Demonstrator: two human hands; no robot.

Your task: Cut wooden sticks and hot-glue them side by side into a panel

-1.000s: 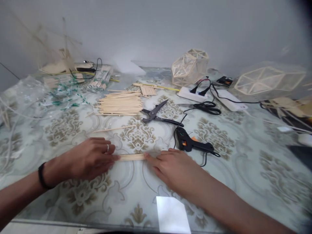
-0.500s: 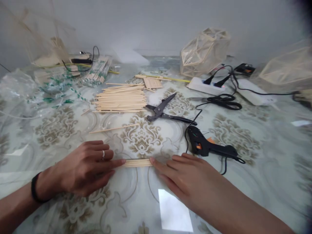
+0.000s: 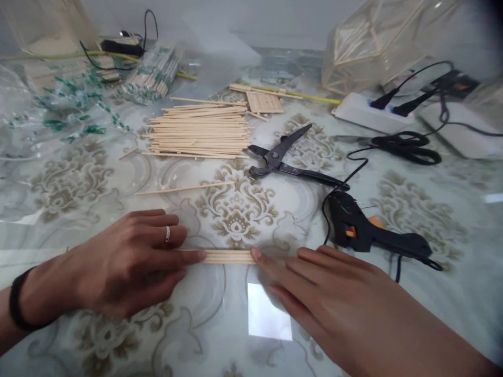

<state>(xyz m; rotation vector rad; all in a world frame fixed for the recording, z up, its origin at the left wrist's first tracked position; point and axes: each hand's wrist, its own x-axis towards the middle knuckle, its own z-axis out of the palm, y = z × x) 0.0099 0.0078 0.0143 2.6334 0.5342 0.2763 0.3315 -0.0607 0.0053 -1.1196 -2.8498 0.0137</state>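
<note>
Several thin wooden sticks (image 3: 228, 256) lie side by side on the patterned table (image 3: 204, 314), between my hands. The index fingertip of my left hand (image 3: 129, 262) rests on their left part, the other fingers curled and the thumb below. From the right, the index fingertip of my right hand (image 3: 326, 293) touches their other end. Its remaining fingers are bent, with the thumb underneath. Both hands look like they press the sticks rather than grip them. A single stick (image 3: 184, 189) lies farther up, below a pile of loose sticks (image 3: 200, 131).
Dark metal shears (image 3: 279, 157) lie right of the pile. A black glue gun (image 3: 373, 230) sits beyond my right hand, near black-handled scissors (image 3: 408, 146) and a white power strip (image 3: 373, 112). Plastic wrappers (image 3: 78, 110) cover the back left; a wooden frame (image 3: 365, 47) stands behind.
The view has moved closer and tilted down, so the tools appear larger and farther right. Both hands keep their index fingertips on the sticks.
</note>
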